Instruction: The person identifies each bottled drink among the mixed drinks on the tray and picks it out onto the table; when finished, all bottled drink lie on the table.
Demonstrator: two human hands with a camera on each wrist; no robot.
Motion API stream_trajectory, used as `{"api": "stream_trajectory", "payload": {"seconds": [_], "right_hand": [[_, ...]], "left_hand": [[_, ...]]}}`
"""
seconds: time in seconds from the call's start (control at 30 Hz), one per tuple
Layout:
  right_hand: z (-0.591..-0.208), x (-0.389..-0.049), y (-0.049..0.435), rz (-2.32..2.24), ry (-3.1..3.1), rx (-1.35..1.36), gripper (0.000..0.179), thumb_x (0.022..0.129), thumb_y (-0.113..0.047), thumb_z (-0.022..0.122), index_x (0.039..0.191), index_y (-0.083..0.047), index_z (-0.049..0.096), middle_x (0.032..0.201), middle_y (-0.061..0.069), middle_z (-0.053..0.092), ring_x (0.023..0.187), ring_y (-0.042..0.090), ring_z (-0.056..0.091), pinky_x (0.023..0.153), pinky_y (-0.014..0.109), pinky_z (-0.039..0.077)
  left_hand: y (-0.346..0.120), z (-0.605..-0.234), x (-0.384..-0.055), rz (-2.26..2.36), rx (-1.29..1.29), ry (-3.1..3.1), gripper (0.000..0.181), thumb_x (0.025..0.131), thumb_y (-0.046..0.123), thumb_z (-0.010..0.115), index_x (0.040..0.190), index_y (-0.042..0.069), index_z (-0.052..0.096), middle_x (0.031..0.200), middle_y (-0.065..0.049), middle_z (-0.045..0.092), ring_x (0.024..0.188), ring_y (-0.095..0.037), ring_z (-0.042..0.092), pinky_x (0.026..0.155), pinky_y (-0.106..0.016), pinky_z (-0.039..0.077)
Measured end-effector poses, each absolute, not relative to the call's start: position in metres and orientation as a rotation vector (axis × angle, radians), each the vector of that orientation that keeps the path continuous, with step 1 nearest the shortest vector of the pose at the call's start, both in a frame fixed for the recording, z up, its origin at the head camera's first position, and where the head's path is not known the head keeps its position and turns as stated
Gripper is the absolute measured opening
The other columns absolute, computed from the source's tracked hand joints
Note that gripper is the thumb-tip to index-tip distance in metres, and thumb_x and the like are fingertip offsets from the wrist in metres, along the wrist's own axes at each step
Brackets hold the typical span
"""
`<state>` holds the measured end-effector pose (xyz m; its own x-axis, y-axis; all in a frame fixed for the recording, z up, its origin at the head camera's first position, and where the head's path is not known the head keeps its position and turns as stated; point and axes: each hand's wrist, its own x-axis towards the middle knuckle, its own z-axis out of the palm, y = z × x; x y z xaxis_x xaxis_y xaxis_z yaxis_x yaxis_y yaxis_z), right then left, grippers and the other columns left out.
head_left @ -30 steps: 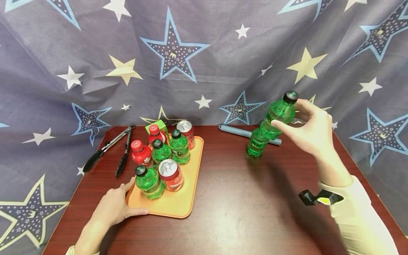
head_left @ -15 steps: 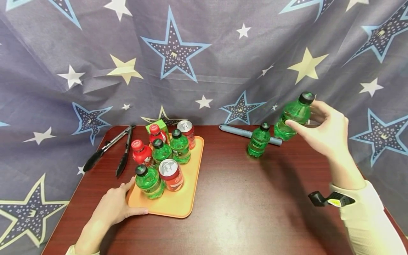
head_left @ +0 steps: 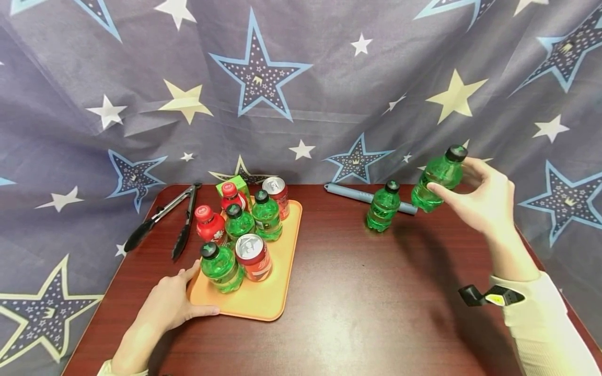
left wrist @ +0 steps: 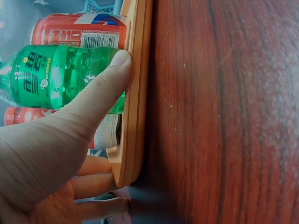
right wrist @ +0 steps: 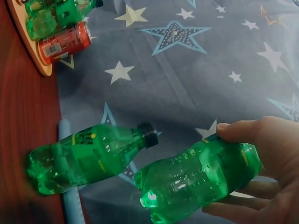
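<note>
L hand (head_left: 166, 302) is spread wide round tray's (head_left: 271, 303) near-left corner, thumb at near edge, fingers along L side; a careless shove cd jolt tray & topple nr bottle (head_left: 221, 269) into can (head_left: 256, 259) just beside it. Beyond, R hand (head_left: 484, 198) has held bottle (head_left: 442, 175) betw. thumb & fingers, tilted, in the air, well R of tray; smooth plastic prob. slips if grip slackens. Swung L, its base might clip 2nd bottle (head_left: 382, 210), upright on table (head_left: 348, 271) nr bar (head_left: 345, 192), & knock it over.

Vs 1 s ago: L hand & tray abt same. R hand + held bottle now further R; in head view held bottle no longer overlaps 2nd bottle, whose cap now shows. 2nd bottle & bar unmoved, AFAICT.
</note>
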<state>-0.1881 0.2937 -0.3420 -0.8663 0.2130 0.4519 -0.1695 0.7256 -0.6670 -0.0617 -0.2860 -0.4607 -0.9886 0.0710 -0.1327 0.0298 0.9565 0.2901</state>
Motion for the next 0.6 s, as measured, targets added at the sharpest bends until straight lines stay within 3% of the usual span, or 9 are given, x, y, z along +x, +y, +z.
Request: {"api": "stream_trajectory", "payload": {"seconds": [0.3,0.6], "right_hand": [[-0.364,-0.196,0.303,1.017,-2.462,-0.050,0.055,0.078,-0.034,0.096,0.124,-0.011,0.075,0.089,-0.052,0.053,0.081,-0.033,0.055,0.077,-0.001,0.041],[-0.390,-0.204,0.306,1.145,-2.498,-0.054,0.054,0.081,-0.027,0.095,0.124,-0.006,0.071,0.088,-0.043,0.058,0.080,-0.027,0.060,0.074,-0.001,0.049]], "left_hand": [[-0.287,-0.463,-0.062,0.428,0.126,3.008,0.132,0.060,0.075,0.091,0.155,-0.006,0.048,0.136,-0.042,0.062,0.106,-0.056,0.070,0.087,-0.066,0.059],[-0.287,-0.460,-0.062,0.441,0.115,3.010,0.132,0.058,0.073,0.094,0.155,-0.005,0.049,0.133,-0.042,0.063,0.104,-0.055,0.070,0.087,-0.066,0.059]]}}
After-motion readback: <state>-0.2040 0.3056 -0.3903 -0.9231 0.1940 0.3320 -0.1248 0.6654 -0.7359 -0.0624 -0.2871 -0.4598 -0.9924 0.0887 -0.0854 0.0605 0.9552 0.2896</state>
